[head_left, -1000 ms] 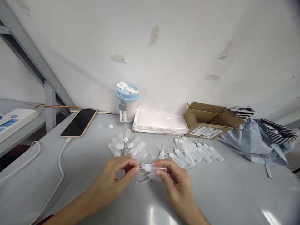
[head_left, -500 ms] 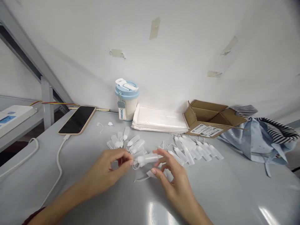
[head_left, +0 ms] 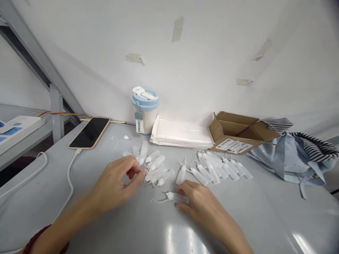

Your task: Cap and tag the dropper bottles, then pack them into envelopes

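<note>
My left hand (head_left: 119,181) is at the near-left edge of a loose pile of small translucent dropper bottles (head_left: 156,173). Its thumb and forefinger pinch at the tip end of one dropper bottle (head_left: 143,152); the other fingers are curled out of sight. To the right, my right hand (head_left: 201,199) has thumb and fingers around the body of a dropper bottle lying on its side (head_left: 173,197), its white cap and thin curved tube pointing left. Just beyond those fingers lies a single tubed bottle (head_left: 181,173), beside a row of similar bottles with tubes (head_left: 213,169).
A white curved tube (head_left: 114,141) and a small white cap (head_left: 126,137) lie behind the pile. Further back are a phone (head_left: 90,133) on a cable, a lidded cup (head_left: 145,113), stacked white envelopes (head_left: 182,132), an open cardboard box (head_left: 235,134) and a blue cloth bag (head_left: 291,158).
The bottle held up between both hands now rests with the pile or row. My left hand has moved left to the pile; my right hand has lowered onto the lying bottle.
</note>
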### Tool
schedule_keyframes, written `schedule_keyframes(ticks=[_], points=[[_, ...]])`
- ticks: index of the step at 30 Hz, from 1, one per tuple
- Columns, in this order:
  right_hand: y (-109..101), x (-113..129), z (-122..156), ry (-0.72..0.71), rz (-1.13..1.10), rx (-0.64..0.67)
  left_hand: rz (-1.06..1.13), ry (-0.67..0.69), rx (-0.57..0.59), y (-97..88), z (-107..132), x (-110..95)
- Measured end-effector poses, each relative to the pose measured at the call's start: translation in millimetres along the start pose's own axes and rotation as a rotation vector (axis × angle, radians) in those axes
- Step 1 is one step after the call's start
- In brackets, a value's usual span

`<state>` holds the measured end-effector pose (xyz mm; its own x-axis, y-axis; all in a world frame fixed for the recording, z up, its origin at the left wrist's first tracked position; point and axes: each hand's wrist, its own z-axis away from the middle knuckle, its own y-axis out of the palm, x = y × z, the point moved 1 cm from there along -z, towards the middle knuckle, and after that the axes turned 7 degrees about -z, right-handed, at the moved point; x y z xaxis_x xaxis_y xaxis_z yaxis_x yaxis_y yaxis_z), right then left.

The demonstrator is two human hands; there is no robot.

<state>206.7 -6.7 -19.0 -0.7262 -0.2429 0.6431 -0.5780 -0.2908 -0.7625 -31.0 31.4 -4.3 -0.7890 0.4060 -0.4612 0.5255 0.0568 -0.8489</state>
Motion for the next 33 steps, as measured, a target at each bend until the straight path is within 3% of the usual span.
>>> schedule_keyframes(ticks=[5,11,20,33], points=[[-15,13,2,0.024,-0.207,0.0,0.104,0.219,0.156,12.7,13,-8],[-19,17,5,0.041,-0.423,-0.102,0.109,0.272,0.194,26.5,18,-9],[-13,10,1,0.074,-0.491,-0.286,0.208,0.238,0.086,21.2,15,-9],[-11,12,-1,0.019,-0.444,-0.351,0.068,0.475,-0.078,26.5,19,-13]])
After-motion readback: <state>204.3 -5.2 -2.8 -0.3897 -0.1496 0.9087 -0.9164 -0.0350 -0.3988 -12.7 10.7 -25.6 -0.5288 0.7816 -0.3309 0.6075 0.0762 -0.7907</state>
